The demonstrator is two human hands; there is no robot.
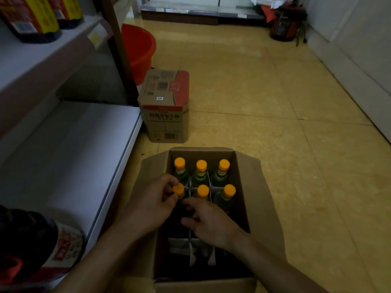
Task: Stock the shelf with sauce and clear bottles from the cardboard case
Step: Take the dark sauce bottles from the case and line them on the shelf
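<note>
An open cardboard case sits on the floor in front of me, divided by paper partitions. Several clear bottles with orange caps stand in its far half, such as the middle one. My left hand curls around the neck of the near-left bottle, fingers under its cap. My right hand reaches into the case just below the middle cap, fingers bent; what it touches is hidden. The near half of the case is dark. The white lower shelf lies to the left.
A dark sauce bottle stands on the lower shelf at bottom left. More dark sauce bottles stand on the upper shelf. A closed carton and a red bucket sit on the yellow tiled floor beyond the case.
</note>
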